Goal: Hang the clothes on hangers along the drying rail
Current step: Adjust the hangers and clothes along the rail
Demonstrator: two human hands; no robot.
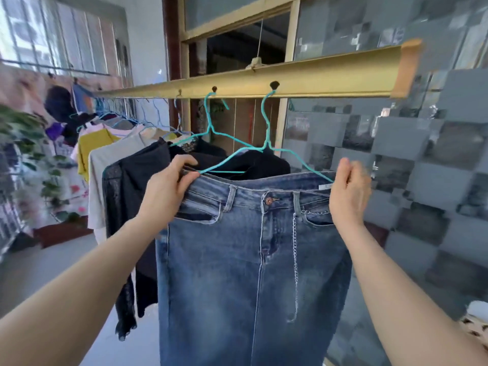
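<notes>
Head view: my left hand [169, 186] grips the left end of the blue jeans [253, 260] waistband, thumb over the teal wire hanger [267, 140]. My right hand [348, 191] holds the right end, fingers curled. The hanger's hook sits in the gold drying rail [317, 75], beside a black top [137, 180].

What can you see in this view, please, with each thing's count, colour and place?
drying rail: one, gold, across the top
wire hangers: two near, teal, hooked in rail holes
jeans: one, blue, centre, on the nearer hanger
chain: one, silver, hanging down the jeans' front
black garments: apparently two, behind-left of jeans
yellow top: one, further left on the rail
beige top: one, beside it
plant: one, green, far left
left hand: grips waistband's left end
right hand: grips waistband's right end
</notes>
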